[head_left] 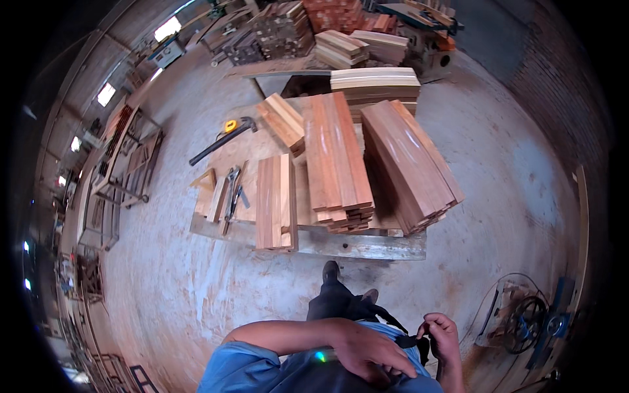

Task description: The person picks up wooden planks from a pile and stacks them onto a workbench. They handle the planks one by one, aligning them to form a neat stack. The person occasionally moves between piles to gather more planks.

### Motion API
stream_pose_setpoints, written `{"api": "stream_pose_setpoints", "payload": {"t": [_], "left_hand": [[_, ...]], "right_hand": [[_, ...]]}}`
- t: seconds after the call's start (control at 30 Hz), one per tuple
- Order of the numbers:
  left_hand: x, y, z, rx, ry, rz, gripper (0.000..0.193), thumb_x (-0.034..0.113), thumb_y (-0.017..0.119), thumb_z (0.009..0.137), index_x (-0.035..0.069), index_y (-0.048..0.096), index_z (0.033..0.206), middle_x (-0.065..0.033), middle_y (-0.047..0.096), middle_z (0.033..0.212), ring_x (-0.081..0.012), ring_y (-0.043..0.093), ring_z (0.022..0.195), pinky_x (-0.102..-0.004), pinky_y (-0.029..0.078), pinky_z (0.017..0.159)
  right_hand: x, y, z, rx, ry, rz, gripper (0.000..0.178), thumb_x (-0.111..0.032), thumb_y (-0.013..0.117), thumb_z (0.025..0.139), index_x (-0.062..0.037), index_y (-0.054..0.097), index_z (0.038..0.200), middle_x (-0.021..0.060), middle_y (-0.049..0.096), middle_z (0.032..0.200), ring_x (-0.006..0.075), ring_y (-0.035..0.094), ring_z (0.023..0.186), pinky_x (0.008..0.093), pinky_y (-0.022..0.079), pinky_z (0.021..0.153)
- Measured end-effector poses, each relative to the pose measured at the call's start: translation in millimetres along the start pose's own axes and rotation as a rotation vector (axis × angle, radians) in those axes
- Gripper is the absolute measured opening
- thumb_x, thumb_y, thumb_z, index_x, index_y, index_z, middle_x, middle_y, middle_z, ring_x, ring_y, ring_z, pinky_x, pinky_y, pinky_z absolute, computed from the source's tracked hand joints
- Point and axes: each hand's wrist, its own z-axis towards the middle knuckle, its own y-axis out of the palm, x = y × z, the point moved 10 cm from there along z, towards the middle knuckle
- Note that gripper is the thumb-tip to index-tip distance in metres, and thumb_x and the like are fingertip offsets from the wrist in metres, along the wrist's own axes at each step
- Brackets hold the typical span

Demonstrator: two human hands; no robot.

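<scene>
My left hand lies across the front of my blue shirt at the waist. Its fingers reach to the right, and I see nothing held in them; the underside is hidden. On the right side of my waist, my right hand is raised with curled fingers, pinching a dark strap-like piece beside the shirt hem. Beyond my feet stands a low worktable carrying bundles of wooden slats: a short stack, a long reddish stack and a darker stack. Both hands are apart from the wood.
On the table's left lie a claw hammer, a yellow tape measure, pliers-like tools and a yellow triangle. A wheeled rack stands left. A machine with a handwheel is at lower right. More timber lies behind.
</scene>
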Motion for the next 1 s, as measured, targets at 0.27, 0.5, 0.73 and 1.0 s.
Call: {"api": "stream_pose_setpoints", "payload": {"t": [0.27,0.5,0.73,1.0], "left_hand": [[6.6,-0.3,-67.8,0.131,-0.06,0.204,0.057,0.03,0.063,0.097,-0.001,0.046,0.142,-0.0233,0.057,0.128,-0.0397,0.057,0.115,-0.0465,0.046,0.096],[36.9,15.8,-106.0,0.282,-0.083,0.201,0.056,0.031,0.066,0.096,-0.001,0.051,0.138,-0.0233,0.058,0.127,-0.0425,0.057,0.113,-0.0457,0.048,0.094],[44.4,25.0,-107.9,0.341,0.097,0.134,0.067,0.021,0.063,0.094,-0.004,0.035,0.15,-0.0246,0.051,0.129,-0.0416,0.052,0.108,-0.0436,0.045,0.09],[35.1,31.8,-102.0,0.257,0.028,0.086,0.077,0.022,0.065,0.088,-0.004,0.031,0.152,-0.0254,0.049,0.132,-0.0426,0.05,0.113,-0.0451,0.043,0.093]], "right_hand": [[-3.4,12.9,9.2,-0.062,0.083,-0.069,0.021,-0.008,0.059,0.099,0.0012,0.062,0.117,0.0097,0.067,0.086,0.0182,0.064,0.079,0.0314,0.051,0.075],[-5.0,30.2,18.9,-0.159,0.05,-0.152,0.021,-0.009,0.061,0.098,0.0012,0.061,0.116,0.0104,0.067,0.086,0.0188,0.065,0.081,0.0329,0.052,0.076],[-9.7,41.1,16.1,-0.178,-0.007,-0.151,0.022,-0.013,0.062,0.097,0.0001,0.062,0.115,0.0111,0.068,0.085,0.0207,0.066,0.079,0.0355,0.054,0.075],[-6.0,47.8,18.0,-0.195,0.008,-0.161,0.021,-0.01,0.06,0.097,0.0007,0.061,0.115,0.0104,0.068,0.087,0.0205,0.066,0.081,0.0366,0.054,0.076]]}}
